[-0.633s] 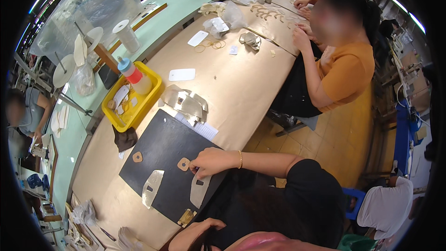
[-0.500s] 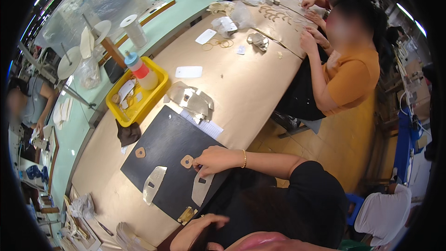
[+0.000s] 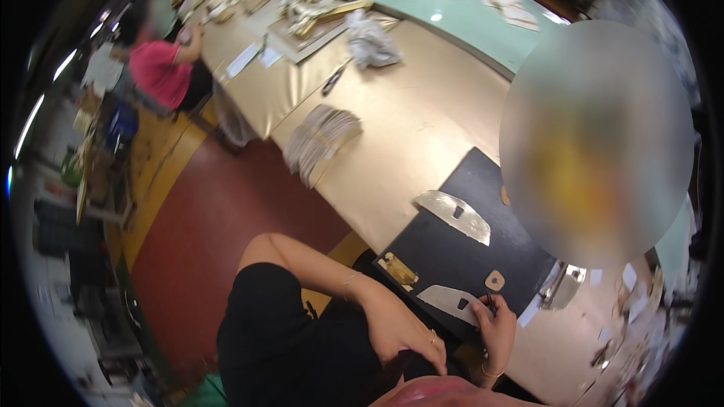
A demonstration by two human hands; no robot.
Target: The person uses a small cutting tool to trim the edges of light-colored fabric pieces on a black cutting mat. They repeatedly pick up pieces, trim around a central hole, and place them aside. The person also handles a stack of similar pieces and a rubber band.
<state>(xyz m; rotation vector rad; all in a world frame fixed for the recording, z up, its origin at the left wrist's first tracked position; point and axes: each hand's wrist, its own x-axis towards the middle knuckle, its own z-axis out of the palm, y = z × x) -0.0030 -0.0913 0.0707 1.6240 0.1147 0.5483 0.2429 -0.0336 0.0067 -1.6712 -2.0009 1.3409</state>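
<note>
Although the view has swung down the table [image 3: 422, 113], work on the black board [image 3: 422, 252] looks unchanged. The left hand [image 3: 400, 332] lies off its near edge, fingertips hidden; the right hand [image 3: 499, 332] touches the nearer silver piece [image 3: 445, 298] beside that edge, whether pinching I cannot tell.

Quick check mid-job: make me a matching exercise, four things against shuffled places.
1. Right hand
2. Left hand
3. Nearer tan piece
4. Pale stack

A. On the black board
B. At the nearer metallic piece
C. On the gold-coloured tabletop, left of the board
D. Over the black clothing

Pairs: 1-B, 2-D, 3-A, 4-C
</note>
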